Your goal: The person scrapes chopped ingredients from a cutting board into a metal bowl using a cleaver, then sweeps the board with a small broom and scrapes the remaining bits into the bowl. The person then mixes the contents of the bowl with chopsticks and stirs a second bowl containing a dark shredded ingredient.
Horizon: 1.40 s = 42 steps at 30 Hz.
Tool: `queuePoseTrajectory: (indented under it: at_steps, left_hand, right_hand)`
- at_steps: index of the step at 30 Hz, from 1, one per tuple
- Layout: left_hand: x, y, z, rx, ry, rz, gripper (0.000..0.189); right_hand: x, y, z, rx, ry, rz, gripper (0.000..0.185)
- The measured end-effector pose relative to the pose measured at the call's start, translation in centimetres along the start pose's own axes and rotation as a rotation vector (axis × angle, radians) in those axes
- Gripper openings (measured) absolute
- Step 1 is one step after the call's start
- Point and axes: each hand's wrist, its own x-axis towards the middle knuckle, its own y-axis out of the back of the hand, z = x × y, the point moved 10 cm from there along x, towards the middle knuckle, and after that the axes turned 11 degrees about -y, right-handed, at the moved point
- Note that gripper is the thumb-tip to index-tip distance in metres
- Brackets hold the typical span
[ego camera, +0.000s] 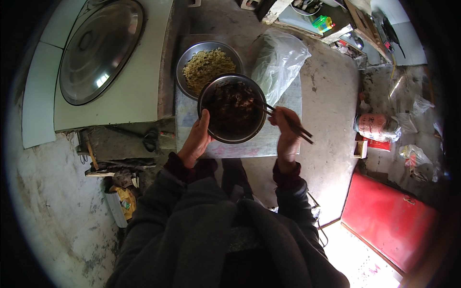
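Note:
My left hand [196,140] grips the near left rim of a round metal bowl [235,139], thumb over the edge. Dark brown, shredded-looking food [234,104] lies inside it. In my right hand [287,135] is a pair of dark chopsticks [297,127], their tips down in that food. Behind the bowl, and partly covered by it, a wider metal basin [181,63] holds a yellowish, crumbly food [209,64]. A filled clear plastic bag [279,64] lies on the right part of the low table [234,151]. The bowl's underside is hidden.
A large metal lid [102,54] covers a tiled stove top [144,97] at the left. Scissors [149,140] lie below its edge. A green and yellow bottle [323,23] is on a shelf at the upper right. Bags and a jar [376,127] stand by the right wall, near a red door panel [389,219].

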Motion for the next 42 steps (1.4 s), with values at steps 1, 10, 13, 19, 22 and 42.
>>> queuePoseTrajectory:
  at_steps: [1,10,13,19,22,42]
  left_hand:
    - [0.1,-0.1,-0.4,0.001,0.030,-0.007,0.065]
    - [0.5,0.6,-0.6,0.008,0.082,0.035,0.068]
    - [0.4,0.6,-0.2,-0.017,0.052,0.067,0.068]
    - [0.1,1.6,0.4,-0.026,0.030,0.127,0.067]
    - [0.0,1.9,0.2,-0.042,0.016,0.143,0.067]
    - [-0.7,0.8,0.2,0.008,0.015,-0.001,0.072]
  right_hand:
    - [-0.1,-1.7,0.1,0.050,0.008,-0.095,0.012]
    - [-4.4,-6.4,-2.0,-0.375,0.171,-0.464,0.011]
    - [-1.9,-4.6,-0.3,-0.185,-0.035,-0.345,0.011]
    - [-1.1,0.8,-1.7,-0.158,0.055,-0.039,0.011]
    - [-2.8,0.2,-0.4,-0.249,-0.003,-0.054,0.010]
    - [-3.0,-1.8,0.8,-0.101,0.051,-0.042,0.010]
